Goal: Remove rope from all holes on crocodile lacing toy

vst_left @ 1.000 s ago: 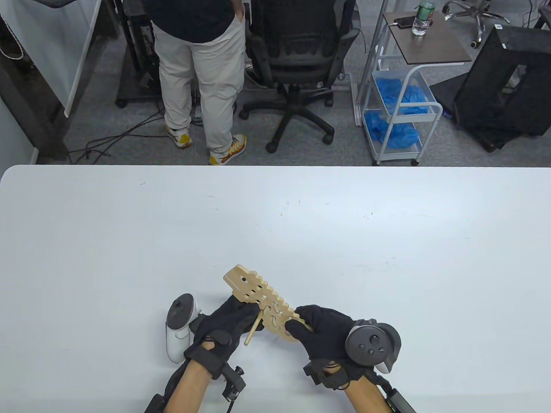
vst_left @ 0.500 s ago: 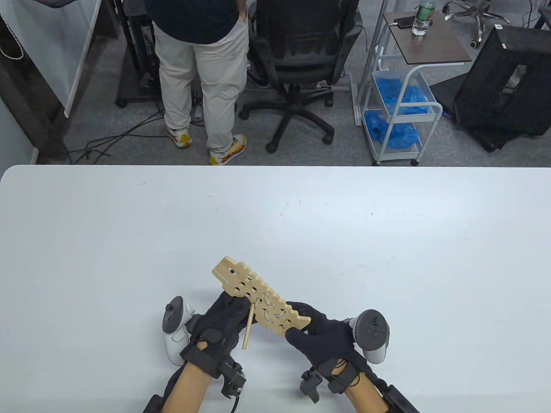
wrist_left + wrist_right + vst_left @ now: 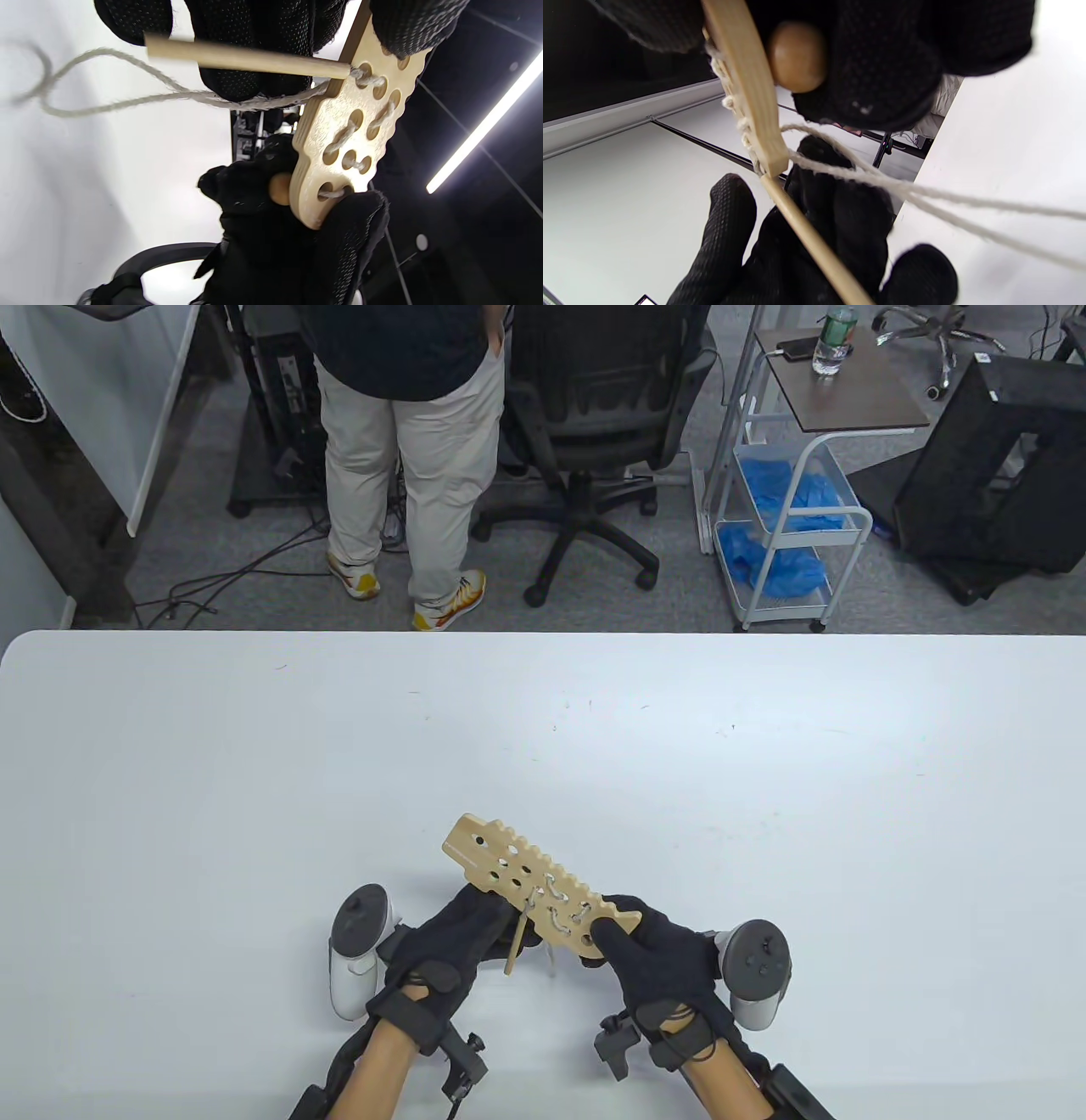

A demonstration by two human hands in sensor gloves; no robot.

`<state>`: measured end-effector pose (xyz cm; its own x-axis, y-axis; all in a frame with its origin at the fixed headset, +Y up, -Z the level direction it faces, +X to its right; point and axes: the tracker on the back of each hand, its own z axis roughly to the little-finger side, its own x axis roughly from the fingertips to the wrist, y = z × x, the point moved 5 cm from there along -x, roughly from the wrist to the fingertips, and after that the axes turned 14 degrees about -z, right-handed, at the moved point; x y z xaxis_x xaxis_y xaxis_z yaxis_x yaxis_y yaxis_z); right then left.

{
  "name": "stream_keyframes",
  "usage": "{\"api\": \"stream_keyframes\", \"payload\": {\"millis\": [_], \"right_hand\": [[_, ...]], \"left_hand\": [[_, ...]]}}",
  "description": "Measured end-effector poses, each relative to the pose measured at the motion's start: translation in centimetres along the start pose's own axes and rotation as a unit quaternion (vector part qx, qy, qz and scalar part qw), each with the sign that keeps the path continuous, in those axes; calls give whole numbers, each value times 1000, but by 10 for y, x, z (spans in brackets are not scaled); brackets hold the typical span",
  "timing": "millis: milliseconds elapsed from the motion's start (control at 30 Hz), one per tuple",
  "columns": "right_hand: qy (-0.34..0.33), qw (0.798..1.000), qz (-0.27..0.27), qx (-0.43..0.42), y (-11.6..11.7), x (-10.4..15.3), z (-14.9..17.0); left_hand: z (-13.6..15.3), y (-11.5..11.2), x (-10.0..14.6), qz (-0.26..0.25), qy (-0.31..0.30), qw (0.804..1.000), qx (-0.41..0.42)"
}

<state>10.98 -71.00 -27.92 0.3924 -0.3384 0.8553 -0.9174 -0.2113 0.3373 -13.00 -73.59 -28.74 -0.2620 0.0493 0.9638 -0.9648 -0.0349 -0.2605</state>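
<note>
Pale cord laces only the tail-end holes of the flat wooden crocodile board; head-end holes are free. Left hand pinches the wooden needle; right hand grips the board.

Bright, even light on the white table; rope blurred in wrist views; ceiling strip light glares

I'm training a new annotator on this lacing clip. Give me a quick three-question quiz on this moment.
1. True or false: the rope is already out of every hole in the wooden crocodile.
2. Which hand grips the crocodile's tail end: A) left hand B) right hand?
3. Fill in: the wooden stick tied to the rope lies against the ___ hand's fingers.

Key: 1 false; 2 B; 3 left.
</note>
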Motion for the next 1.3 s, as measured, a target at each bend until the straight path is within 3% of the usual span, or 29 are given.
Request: {"api": "stream_keyframes", "payload": {"millis": [233,433,633,767,1033,1300], "right_hand": [[15,1000,21,-18,-5,2,7],[66,992,94,-53,-24,12,25],[120,973,154,-122,-39,25,50],[160,950,197,-181,-48,36,69],[186,933,236,-200,-65,46,81],[198,916,269,-223,-82,56,91]], "left_hand": [[-13,1,1,-35,-35,991,-120],[-18,9,2,-84,-51,971,-219],[-16,17,1,-95,-49,970,-220],[-15,26,0,-110,-44,968,-222],[-14,48,0,-141,-32,964,-223],[-15,80,4,-213,-29,948,-234]]}}
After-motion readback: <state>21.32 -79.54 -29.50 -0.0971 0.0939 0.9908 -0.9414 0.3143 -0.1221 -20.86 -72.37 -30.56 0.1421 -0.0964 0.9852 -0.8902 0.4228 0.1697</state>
